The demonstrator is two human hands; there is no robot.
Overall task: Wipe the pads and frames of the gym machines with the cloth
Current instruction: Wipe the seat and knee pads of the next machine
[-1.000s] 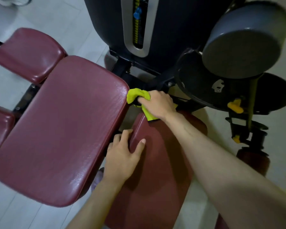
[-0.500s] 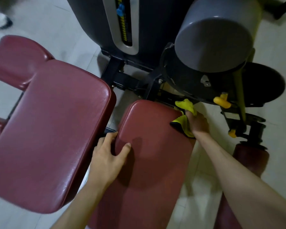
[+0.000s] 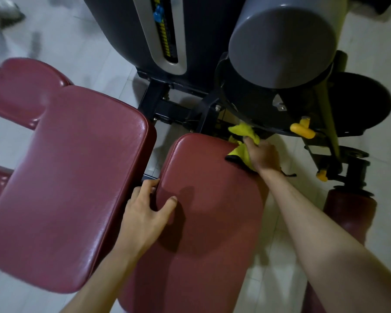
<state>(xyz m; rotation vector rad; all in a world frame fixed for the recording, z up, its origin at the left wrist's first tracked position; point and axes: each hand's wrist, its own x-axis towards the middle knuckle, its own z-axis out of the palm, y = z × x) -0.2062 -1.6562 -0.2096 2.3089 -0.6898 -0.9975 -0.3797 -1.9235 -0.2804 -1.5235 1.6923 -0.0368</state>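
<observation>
The marks on the yellow weight scale (image 3: 167, 30) are too blurred to be read. The yellow cloth (image 3: 243, 132) is clamped in the curled fingers of the right hand (image 3: 263, 155), at the far right corner of the narrow maroon pad (image 3: 212, 222) and just beside the dark frame (image 3: 203, 114). The left edge of the pad is gripped by the left hand (image 3: 145, 213), with the fingers curled over it and the thumb spread on top.

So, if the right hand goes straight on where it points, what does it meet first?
Probably the dark housing under the grey drum: the right hand, gripping the yellow cloth, points at it, and the cloth's front edge looks near it. Depth is unclear from this one view.
</observation>
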